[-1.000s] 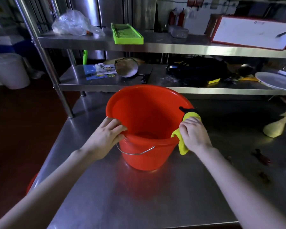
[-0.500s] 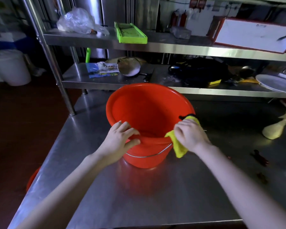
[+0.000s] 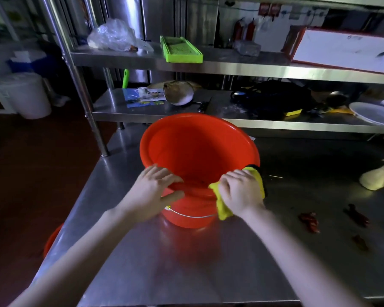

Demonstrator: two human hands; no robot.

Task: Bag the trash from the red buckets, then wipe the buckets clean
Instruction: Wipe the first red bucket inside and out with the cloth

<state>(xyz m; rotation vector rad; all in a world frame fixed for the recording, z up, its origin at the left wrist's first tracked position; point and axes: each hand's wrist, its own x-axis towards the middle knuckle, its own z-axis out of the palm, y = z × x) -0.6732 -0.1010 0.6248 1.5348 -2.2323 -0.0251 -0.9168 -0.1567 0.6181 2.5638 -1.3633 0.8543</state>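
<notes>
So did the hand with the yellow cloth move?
Yes. The right hand with the yellow cloth slid along the red bucket rim, from its right side round toward the near edge, closer to the left hand.

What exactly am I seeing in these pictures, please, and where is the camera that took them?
There is no machine here. These are a person's two bare hands, filmed by one wide-angle camera worn on the head. It looks forward and down, so the arms reach in from the bottom edge.

A red bucket stands upright on a steel table. The left hand grips its near rim, fingers over it and thumb outside. The right hand holds a yellow cloth draped over the rim beside it.

To the right on the table lie a pale lump and some dark red scraps. Behind stand steel shelves, with a green tray on the upper one.
</notes>
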